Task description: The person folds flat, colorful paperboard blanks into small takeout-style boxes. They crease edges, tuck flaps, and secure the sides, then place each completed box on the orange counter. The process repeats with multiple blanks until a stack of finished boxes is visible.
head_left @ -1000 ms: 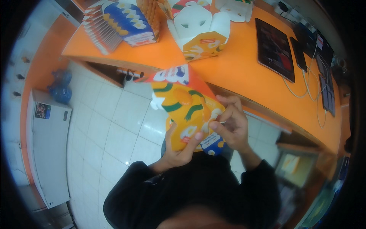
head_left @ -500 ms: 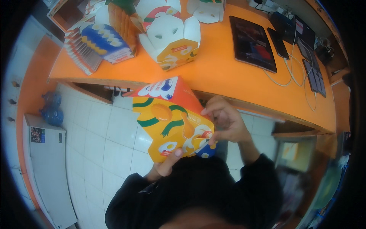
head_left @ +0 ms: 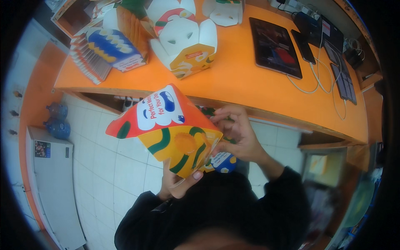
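Note:
I hold a colourful cardboard box (head_left: pixel 166 129), orange, yellow and red with green stripes, half folded and tilted in front of my chest. My left hand (head_left: pixel 181 183) grips it from underneath, thumb on the yellow face. My right hand (head_left: pixel 239 135) pinches its right edge and flaps. Part of the box with a blue and white round patch (head_left: pixel 223 161) shows below my right hand. The box hides most of my left hand.
An orange counter (head_left: pixel 241 83) runs ahead of me. On it stand an assembled white and orange box (head_left: pixel 185 46), a stack of flat box blanks (head_left: pixel 104 52), a dark tablet (head_left: pixel 275 48) and cables (head_left: pixel 321 79). Blue water bottles (head_left: pixel 56 121) sit on the white tiled floor at left.
The box has turned and tilted in my hands, its red face with a white oval now up. The view has shifted, so the counter looks farther up.

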The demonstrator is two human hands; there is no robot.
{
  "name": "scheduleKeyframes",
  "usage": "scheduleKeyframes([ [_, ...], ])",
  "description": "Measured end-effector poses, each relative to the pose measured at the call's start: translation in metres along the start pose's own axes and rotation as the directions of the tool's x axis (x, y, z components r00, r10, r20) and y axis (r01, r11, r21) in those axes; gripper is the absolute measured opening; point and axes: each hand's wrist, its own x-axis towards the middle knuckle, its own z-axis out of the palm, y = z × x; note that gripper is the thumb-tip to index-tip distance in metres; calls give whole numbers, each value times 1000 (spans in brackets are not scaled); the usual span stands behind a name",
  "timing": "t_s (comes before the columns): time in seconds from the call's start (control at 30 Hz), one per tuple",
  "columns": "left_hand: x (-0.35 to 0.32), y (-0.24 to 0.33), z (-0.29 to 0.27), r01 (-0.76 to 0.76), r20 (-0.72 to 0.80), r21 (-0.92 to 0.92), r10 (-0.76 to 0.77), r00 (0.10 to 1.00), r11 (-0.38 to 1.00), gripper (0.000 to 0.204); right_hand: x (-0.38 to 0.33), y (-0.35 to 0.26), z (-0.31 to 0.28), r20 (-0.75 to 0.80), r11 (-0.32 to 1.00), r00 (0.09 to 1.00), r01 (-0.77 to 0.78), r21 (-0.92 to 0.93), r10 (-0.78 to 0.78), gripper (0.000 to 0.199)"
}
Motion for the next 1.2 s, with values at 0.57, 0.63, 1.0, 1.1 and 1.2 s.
scheduleKeyframes([
  [0.57,40,9,-8,-42,252,41,30,967,998,47,6,-19,-25,36,885,998,64,-461,-53,74],
  [0.63,42,4,-16,-123,336,23,108,936,992,50,5,-19,-22,30,924,998,-47,-378,63,68],
  [1.0,39,-3,-21,11,361,-156,47,931,988,57,5,-13,-9,130,954,974,-149,-261,187,58],
  [1.1,36,-3,-19,87,261,-206,-31,965,975,59,3,-11,-9,145,944,957,-208,-256,251,47],
  [1.2,32,-3,-17,189,243,-260,-126,962,947,60,1,-10,-9,193,959,957,-171,-227,216,35],
])
